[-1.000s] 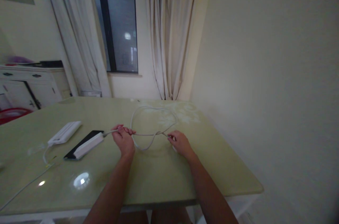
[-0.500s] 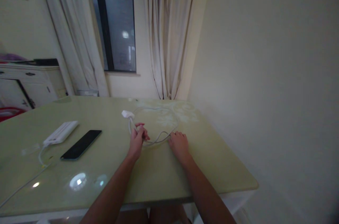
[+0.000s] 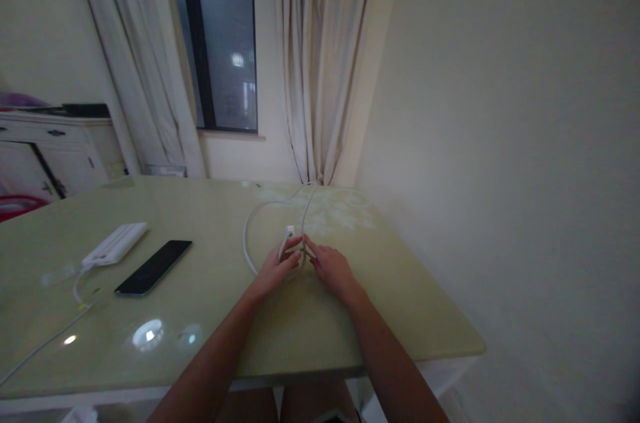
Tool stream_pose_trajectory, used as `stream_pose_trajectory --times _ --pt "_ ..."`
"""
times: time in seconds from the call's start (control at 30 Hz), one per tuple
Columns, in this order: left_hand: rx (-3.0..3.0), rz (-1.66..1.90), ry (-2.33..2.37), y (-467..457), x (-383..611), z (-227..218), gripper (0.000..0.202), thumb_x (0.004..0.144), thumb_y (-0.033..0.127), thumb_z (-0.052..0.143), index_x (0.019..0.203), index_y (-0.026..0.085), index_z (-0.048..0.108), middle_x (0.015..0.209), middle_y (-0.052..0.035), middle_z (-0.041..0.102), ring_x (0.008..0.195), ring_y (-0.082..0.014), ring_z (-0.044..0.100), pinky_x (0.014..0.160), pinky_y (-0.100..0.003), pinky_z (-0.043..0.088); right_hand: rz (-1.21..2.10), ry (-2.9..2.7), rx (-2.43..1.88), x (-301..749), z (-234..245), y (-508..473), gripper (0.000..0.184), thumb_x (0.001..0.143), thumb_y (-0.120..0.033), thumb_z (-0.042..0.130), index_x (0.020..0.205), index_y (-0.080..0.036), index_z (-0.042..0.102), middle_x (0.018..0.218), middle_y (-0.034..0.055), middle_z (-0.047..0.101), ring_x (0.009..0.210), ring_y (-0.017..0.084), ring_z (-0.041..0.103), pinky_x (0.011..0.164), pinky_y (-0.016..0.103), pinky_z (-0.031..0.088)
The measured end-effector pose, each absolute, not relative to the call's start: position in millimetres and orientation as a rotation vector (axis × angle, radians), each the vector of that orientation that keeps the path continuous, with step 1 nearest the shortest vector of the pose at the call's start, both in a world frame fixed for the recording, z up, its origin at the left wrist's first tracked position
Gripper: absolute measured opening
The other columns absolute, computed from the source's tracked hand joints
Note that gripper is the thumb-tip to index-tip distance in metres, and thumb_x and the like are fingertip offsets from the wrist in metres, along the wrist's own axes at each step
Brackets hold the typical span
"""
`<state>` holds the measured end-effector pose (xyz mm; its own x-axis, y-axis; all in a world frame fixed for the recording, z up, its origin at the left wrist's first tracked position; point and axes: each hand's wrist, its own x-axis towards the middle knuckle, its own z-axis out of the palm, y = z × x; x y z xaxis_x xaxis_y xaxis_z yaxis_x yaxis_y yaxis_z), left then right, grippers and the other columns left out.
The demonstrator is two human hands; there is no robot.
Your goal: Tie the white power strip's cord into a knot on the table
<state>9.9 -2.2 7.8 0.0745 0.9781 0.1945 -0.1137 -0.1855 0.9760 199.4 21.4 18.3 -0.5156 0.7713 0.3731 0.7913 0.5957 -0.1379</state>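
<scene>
Cable (image 3: 245, 239) is what I have between my hands, seen from the head view, the only one. It loops out over the table (image 3: 423, 306), its upper bend reaching near the far edge, with its near part at my fingertips. My left hand (image 3: 274, 271) pinches a length of it between thumb and fingers, a white block (image 3: 290, 231) sticking up just beyond them. My right hand (image 3: 332, 268) comes in from the other side, fingertips brought together on the line where strands meet; exactly which strand each finger bears on is too small to tell.

The strands cross so close to my fingertips that I could catch the wrong one and draw a knot tight. The white block could snag in the wide loop if pulled through carelessly, and a light pinch could let the springy line slip open. My dark phone (image 3: 154, 268) lies off to the left, with a white device (image 3: 115, 245) beyond it; a long sweep of slack that way could knock either.
</scene>
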Motion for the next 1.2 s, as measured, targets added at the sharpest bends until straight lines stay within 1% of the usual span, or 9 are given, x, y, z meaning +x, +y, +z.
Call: stream_pose_trajectory --times 0.1,0.23,0.37,0.57,0.73,0.83,0.93,1.1,1.2 --pt "1.365 1.322 0.942 -3.7 11.9 8.4 0.075 0.072 0.037 0.080 0.141 0.021 0.054 0.133 -0.0152 0.065 0.116 -0.0300 0.065 0.093 -0.040 0.054 0.085 -2.388 -1.166 202.5 20.2 22.6 0.057 0.098 -0.025 0.052 0.153 -0.031 0.041 0.115 0.0060 0.073 0.098 0.019 0.067 0.084 0.025 0.048" --pt "1.437 1.346 0.975 -2.9 10.4 11.5 0.061 0.070 0.024 0.072 0.130 0.016 0.064 0.128 -0.0127 0.069 0.124 -0.0295 0.059 0.109 -0.043 0.043 0.223 -2.368 -1.080 203.0 20.2 23.6 0.047 0.098 -0.027 0.051 0.145 -0.026 0.052 0.117 0.0075 0.072 0.100 0.020 0.066 0.090 0.027 0.048" --pt "1.379 1.308 0.928 -7.6 5.8 16.8 0.057 0.064 0.015 0.061 0.120 0.019 0.069 0.126 -0.0080 0.069 0.122 -0.0268 0.060 0.112 -0.042 0.039 0.288 -2.362 -1.061 199.3 18.1 23.0 0.034 0.098 -0.025 0.050 0.129 -0.022 0.063 0.115 0.0081 0.071 0.102 0.020 0.064 0.091 0.027 0.047" --pt "1.398 1.226 1.039 -12.7 9.3 20.4 0.049 0.073 0.032 0.071 0.119 0.018 0.069 0.108 -0.0081 0.072 0.099 -0.0232 0.065 0.096 -0.038 0.047 0.164 -2.497 -1.212 198.9 18.9 20.5 0.025 0.096 -0.023 0.050 0.110 -0.018 0.070 0.105 0.0097 0.069 0.097 0.020 0.064 0.087 0.027 0.047" --pt "1.500 1.289 1.104 -6.2 17.7 16.2 0.047 0.069 0.044 0.078 0.105 0.015 0.073 0.097 -0.0092 0.072 0.086 -0.0224 0.066 0.082 -0.034 0.050 0.017 -2.610 -1.197 196.0 22.1 15.6 0.031 0.093 -0.020 0.051 0.119 -0.015 0.066 0.114 0.0127 0.068 0.106 0.023 0.062 0.094 0.030 0.045" --pt "1.571 1.333 1.053 -4.8 17.7 14.6 0.033 0.073 0.044 0.077 0.090 0.016 0.076 0.095 -0.0086 0.073 0.090 -0.0229 0.066 0.086 -0.034 0.049 0.002 -2.610 -1.176 188.8 20.9 12.2 0.038 0.096 -0.021 0.048 0.131 -0.016 0.061 0.122 0.0132 0.067 0.110 0.023 0.062 0.098 0.030 0.043" --pt "1.407 1.388 0.988 -2.9 13.4 14.4 0.036 0.073 0.045 0.079 0.097 0.018 0.076 0.100 -0.0090 0.074 0.097 -0.0249 0.067 0.092 -0.037 0.048 -0.022 -2.563 -1.211 186.5 21.1 12.6 0.039 0.099 -0.024 0.046 0.135 -0.020 0.059 0.124 0.0115 0.067 0.110 0.022 0.062 0.097 0.029 0.043" --pt "0.859 1.764 0.824 5.3 -0.7 17.0 0.042 0.068 0.047 0.084 0.098 0.020 0.072 0.116 -0.0086 0.072 0.111 -0.0220 0.065 0.101 -0.036 0.045 -0.088 -2.324 -1.547 213.4 30.2 28.5 0.027 0.103 -0.029 0.044 0.113 -0.025 0.069 0.110 0.0070 0.071 0.104 0.020 0.062 0.089 0.029 0.040" --pt "0.749 1.821 0.753 6.1 -5.4 20.7 0.042 0.067 0.045 0.086 0.094 0.021 0.066 0.111 -0.0061 0.072 0.096 -0.0159 0.067 0.086 -0.029 0.051 -0.107 -2.157 -1.771 233.2 31.1 38.3 0.025 0.102 -0.026 0.045 0.106 -0.022 0.070 0.108 0.0080 0.071 0.104 0.020 0.061 0.087 0.030 0.038"
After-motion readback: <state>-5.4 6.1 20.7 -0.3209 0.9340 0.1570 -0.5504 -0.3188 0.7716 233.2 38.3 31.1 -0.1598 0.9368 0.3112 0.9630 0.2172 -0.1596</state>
